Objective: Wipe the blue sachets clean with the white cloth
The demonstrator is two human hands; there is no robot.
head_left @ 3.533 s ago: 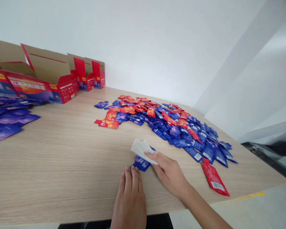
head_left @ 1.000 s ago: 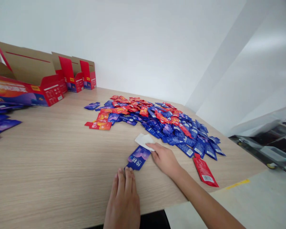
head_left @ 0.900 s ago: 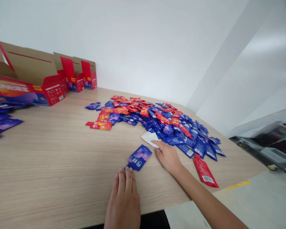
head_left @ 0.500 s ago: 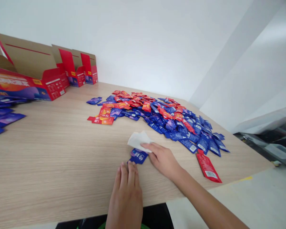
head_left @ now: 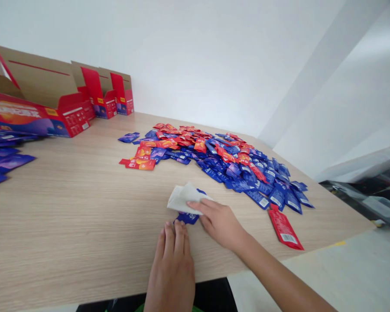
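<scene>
A blue pouch [head_left: 187, 218] lies flat on the wooden table, partly hidden under a folded white tissue [head_left: 183, 197]. My right hand [head_left: 222, 223] grips the tissue between thumb and fingers and presses it over the pouch. At the pouch's near end, the fingertips of my left hand [head_left: 173, 255] rest on its narrow spout end, fingers stretched out and lying flat. Beyond the hands spreads a heap of blue and red pouches [head_left: 214, 167]. One red pouch [head_left: 285, 229] lies apart, to the right of my right hand.
Red and blue cardboard boxes [head_left: 74, 115] with raised flaps line the back left against the white wall. A stack of blue pouches [head_left: 9, 162] sits at the left edge of the table [head_left: 84, 225]. Dark bins with clear plastic [head_left: 377, 203] stand beyond the right edge.
My right hand has moved the tissue slightly left and toward me, so it covers more of the blue pouch's middle, while its far corner now shows. My left hand has stayed in place.
</scene>
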